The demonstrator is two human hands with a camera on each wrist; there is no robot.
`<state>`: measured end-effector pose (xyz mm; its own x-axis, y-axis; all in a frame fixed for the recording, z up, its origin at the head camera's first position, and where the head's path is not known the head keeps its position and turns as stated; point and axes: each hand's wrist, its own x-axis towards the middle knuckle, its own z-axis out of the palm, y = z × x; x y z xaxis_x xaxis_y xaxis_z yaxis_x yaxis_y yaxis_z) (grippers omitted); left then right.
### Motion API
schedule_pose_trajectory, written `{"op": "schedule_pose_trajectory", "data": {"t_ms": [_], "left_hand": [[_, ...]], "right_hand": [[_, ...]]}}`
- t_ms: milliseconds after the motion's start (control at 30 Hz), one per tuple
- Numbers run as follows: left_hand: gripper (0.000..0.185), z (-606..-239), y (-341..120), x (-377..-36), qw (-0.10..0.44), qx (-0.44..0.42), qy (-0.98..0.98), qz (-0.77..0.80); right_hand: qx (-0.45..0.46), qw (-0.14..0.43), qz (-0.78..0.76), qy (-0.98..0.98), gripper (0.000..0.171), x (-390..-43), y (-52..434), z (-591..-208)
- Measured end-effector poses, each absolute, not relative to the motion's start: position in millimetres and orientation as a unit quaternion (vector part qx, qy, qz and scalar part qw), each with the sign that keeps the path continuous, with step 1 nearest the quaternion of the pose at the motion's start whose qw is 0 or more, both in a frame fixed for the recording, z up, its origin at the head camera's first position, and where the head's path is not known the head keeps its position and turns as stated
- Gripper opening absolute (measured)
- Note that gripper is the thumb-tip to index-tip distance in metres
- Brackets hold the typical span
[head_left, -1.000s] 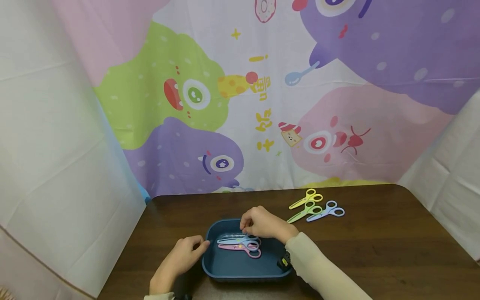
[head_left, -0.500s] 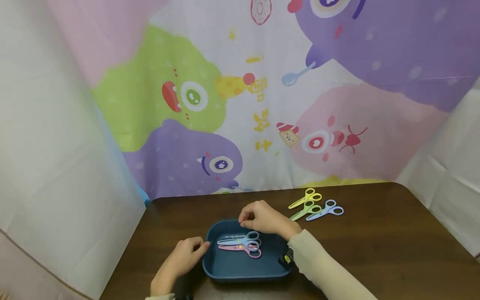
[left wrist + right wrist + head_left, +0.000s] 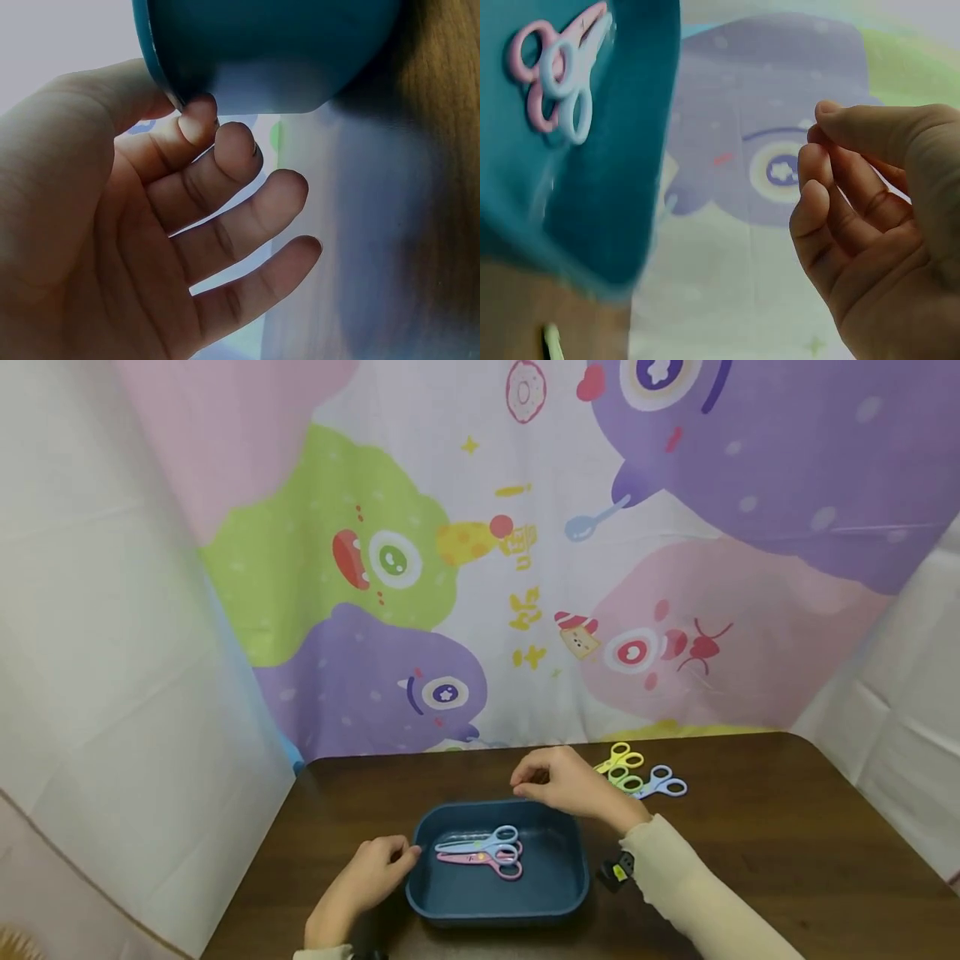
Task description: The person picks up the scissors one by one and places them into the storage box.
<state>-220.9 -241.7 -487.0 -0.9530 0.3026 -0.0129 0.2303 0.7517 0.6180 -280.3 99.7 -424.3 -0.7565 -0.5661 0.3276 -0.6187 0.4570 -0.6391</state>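
Note:
My left hand [image 3: 369, 877] pinches the left rim of a dark blue tray [image 3: 543, 897] between thumb and index finger; its other fingers spread loosely outside the wall in the left wrist view. Inside the tray lie light blue scissors [image 3: 471, 843], partly over pink scissors [image 3: 459, 858]. Above the tray's back edge hovers my right hand [image 3: 573, 785], holding nothing, with fingers loosely bent and thumb near the index fingertip. Just right of it, yellow scissors [image 3: 619, 762], green scissors [image 3: 625, 778] and periwinkle scissors [image 3: 656, 783] sit close together, their blades partly hidden by the hand.
A dark brown wooden table [image 3: 765, 843] carries everything. Behind it hangs a cartoon-printed cloth [image 3: 540, 693], and pale cloth sheets [image 3: 112, 693] close off both sides. A small black device [image 3: 617, 870] is strapped to the right wrist.
My right hand has left the light blue scissors in the tray, risen, and moved right and back toward the three scissors on the table. The left hand stays at the rim.

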Motion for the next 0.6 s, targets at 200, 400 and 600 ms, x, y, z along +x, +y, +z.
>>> {"op": "schedule_pose_trajectory", "data": {"t_ms": [200,400,600], "left_hand": [[0.036,-487,-241,-221,0.056,0.142,0.935,0.321],[0.036,-488,-241,-222,0.056,0.141,0.934,0.325],[0.035,-488,-241,-222,0.064,0.138,0.93,0.335]], "right_hand": [[0.341,0.049,0.379,-0.859,0.005,-276,130,-414],[0.343,0.071,0.353,-0.868,0.006,-270,166,-406],[0.341,0.105,0.332,-0.873,0.013,-267,199,-403]]}}
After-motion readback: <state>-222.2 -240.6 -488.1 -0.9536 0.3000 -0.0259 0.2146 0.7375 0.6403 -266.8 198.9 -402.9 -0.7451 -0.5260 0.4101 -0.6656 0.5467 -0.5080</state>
